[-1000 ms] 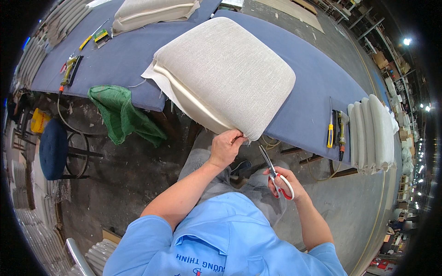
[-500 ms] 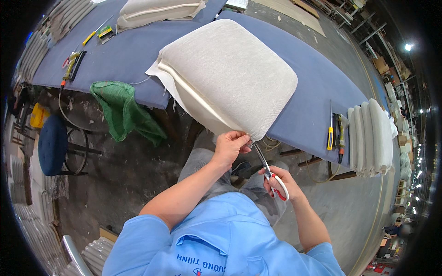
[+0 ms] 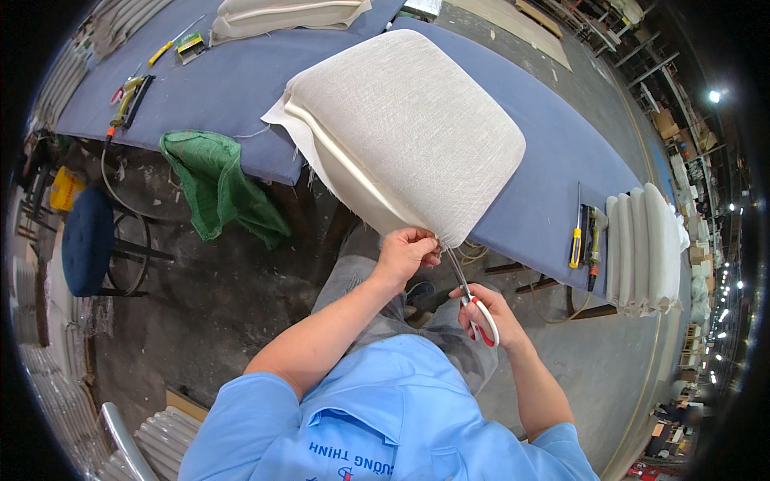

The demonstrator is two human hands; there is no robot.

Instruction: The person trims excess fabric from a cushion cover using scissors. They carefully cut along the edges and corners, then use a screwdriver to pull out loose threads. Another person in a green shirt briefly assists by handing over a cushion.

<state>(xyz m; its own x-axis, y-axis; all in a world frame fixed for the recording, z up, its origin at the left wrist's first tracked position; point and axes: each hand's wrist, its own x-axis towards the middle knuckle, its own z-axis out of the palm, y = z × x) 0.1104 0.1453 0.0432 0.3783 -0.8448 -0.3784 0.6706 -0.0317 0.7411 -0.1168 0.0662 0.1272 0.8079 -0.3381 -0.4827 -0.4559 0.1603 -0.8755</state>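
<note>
A light grey fabric-covered cushion (image 3: 409,120) lies on the blue padded table (image 3: 553,216), its near corner pointing toward me over the edge. Along its left side run white piping and a loose flap of cloth (image 3: 345,180) with a frayed edge. My left hand (image 3: 407,258) pinches the fabric at that near corner. In my right hand (image 3: 487,314) is a pair of scissors (image 3: 464,284) with red and white handles. Their blade tips meet the corner beside my left fingertips; the exact cutting spot is too small to make out.
At right on the table lie a yellow-handled screwdriver (image 3: 576,240), a staple gun (image 3: 595,240) and folded grey covers (image 3: 648,248). Another staple gun (image 3: 128,103) sits far left. Green cloth (image 3: 216,180) hangs off the table near a blue stool (image 3: 88,242). Another cushion (image 3: 289,16) is at the back.
The scissors' handles have drawn slightly closer together and moved a little left. My left hand keeps its pinch at the corner. The whole view has shifted slightly.
</note>
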